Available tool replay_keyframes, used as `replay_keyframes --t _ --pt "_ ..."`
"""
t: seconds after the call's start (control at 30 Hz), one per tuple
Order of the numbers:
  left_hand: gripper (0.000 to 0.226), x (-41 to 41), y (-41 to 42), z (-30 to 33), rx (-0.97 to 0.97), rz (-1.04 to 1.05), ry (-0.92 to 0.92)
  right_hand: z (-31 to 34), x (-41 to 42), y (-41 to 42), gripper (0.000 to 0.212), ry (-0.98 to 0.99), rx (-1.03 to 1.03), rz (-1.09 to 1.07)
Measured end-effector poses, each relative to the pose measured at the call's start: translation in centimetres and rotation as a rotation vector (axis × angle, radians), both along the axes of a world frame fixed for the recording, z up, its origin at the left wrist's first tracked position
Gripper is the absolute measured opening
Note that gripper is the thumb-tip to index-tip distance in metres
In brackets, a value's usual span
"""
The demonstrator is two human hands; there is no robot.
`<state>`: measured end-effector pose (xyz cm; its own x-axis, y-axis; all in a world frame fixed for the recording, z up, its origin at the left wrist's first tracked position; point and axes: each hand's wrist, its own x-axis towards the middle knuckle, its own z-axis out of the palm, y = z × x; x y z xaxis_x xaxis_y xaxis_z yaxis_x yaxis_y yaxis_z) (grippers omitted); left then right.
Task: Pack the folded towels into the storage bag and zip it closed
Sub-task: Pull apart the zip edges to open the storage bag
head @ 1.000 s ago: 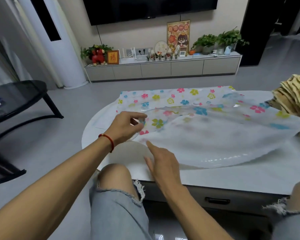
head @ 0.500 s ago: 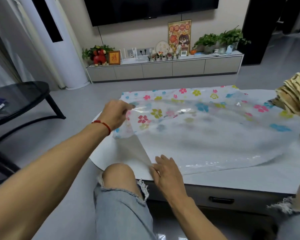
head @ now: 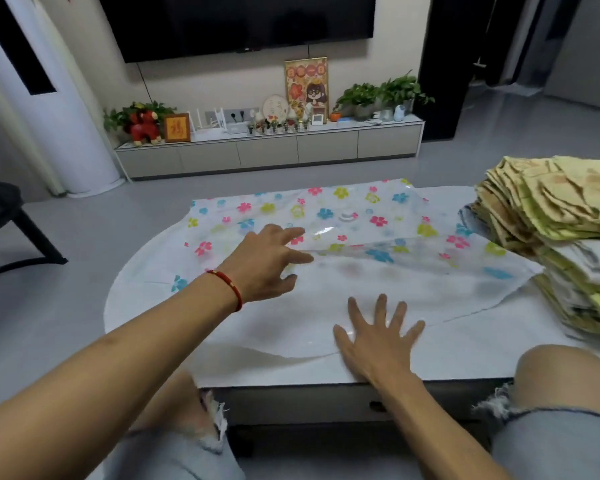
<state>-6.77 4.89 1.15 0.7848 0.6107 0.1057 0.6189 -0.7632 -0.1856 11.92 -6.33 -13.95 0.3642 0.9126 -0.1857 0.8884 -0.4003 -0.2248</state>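
A flat storage bag [head: 361, 223], clear plastic with a coloured flower print, lies spread over the white table [head: 465, 355]. Its near layer is partly folded over. My left hand [head: 267, 263] reaches over the bag's middle with fingers spread and relaxed, touching the plastic. My right hand [head: 378, 337] presses flat on the bag's near edge with fingers straight and splayed. A tall stack of folded towels [head: 555, 237], yellow, tan and white, stands on the table's right end beside the bag.
My knees in torn jeans [head: 561, 427] sit against the table's front edge. A dark side table [head: 11, 230] stands at the left. A low TV cabinet [head: 271, 150] with plants and ornaments runs along the far wall.
My left hand let go of the bag's left corner and moved right onto its middle. My right hand slid right and flattened on the near edge. The view shifted toward the towels.
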Motion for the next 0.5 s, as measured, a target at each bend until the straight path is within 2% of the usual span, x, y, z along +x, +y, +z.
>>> replay_keyframes --t 0.17,0.3,0.4,0.5 --pt "0.058 5.7 0.4 -1.6 0.018 -0.055 0.191 -0.4 2.3 1.5 0.073 0.009 -0.027 0.149" --pt "0.070 7.6 1.4 -2.4 -0.002 -0.005 0.191 2.8 4.4 1.2 0.064 0.108 -0.048 0.204" --pt "0.077 8.3 2.4 -2.3 -0.041 0.026 0.076 6.6 7.9 -1.0 0.043 0.226 0.232 0.142" --pt "0.081 8.8 3.3 -1.5 -0.105 0.028 -0.065 11.2 13.9 -2.8 0.026 0.167 0.632 -0.026"
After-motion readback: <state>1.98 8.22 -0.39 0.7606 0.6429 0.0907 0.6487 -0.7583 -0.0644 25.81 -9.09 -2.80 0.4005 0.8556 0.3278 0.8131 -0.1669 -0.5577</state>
